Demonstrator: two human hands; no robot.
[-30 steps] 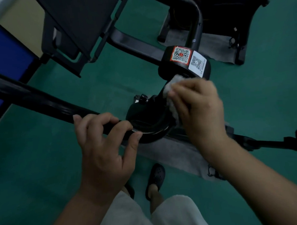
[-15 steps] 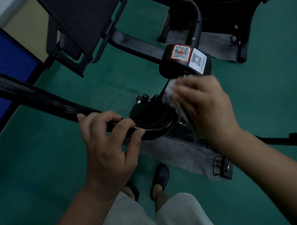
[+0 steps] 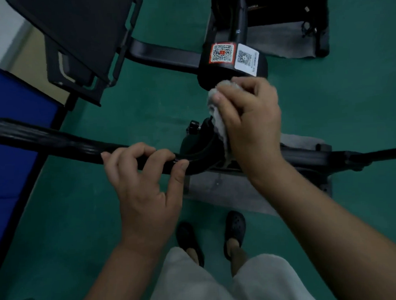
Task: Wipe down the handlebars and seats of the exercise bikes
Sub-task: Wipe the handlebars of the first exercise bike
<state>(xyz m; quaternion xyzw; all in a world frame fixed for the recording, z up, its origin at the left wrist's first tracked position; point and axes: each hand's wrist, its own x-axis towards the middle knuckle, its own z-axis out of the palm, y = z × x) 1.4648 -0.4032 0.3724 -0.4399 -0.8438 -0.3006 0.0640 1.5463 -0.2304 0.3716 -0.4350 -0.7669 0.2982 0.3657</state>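
A black handlebar of the exercise bike runs from the left edge to the middle. My left hand grips it near its inner end, fingers curled over the top and thumb underneath. My right hand holds a crumpled white cloth and presses it against the bike's centre stem, just below the black console block that carries two QR-code stickers. Part of the cloth hangs down under my palm.
A black tablet holder stands at the upper left. A grey mat lies under the bike on the green floor. Another bike frame stands behind. A blue panel is on the left. My feet in dark clogs stand below.
My right hand with the cloth has shifted up along the stem toward the console block. My left hand keeps its grip on the handlebar.
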